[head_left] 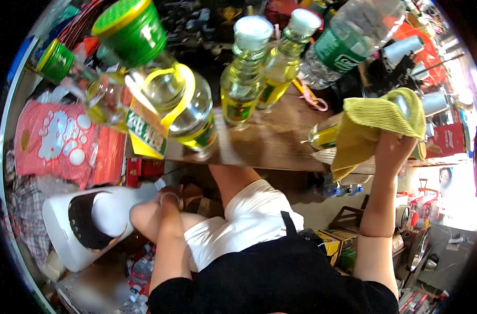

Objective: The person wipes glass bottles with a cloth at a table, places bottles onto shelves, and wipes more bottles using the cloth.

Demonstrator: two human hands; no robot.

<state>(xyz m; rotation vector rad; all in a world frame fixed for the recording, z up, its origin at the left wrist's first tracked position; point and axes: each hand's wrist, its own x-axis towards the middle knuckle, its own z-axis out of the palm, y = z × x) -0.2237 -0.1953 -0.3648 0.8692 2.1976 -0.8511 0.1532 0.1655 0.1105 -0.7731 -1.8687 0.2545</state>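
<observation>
My right hand (395,149) is closed on a yellow-green cloth (372,120) at the right end of the wooden shelf. The cloth covers most of a glass bottle (324,135) with a yellow label; only its lower part shows. My left hand (169,194), with a band at the wrist, is low beside my knee, below the shelf edge; its fingers are too unclear to read. Two clear bottles (243,78) (281,65) with whitish caps stand mid-shelf. Left of them is a big glass bottle (189,104) with a green cap and yellow handle, and a smaller green-capped bottle (105,97).
A plastic bottle (335,52) with a green label stands at the back of the wooden shelf (270,138), near a pink scissors-like handle (314,99). A red patterned bag (55,136) and a white bin-like container (65,225) are at left. Boxes (333,246) stand below right.
</observation>
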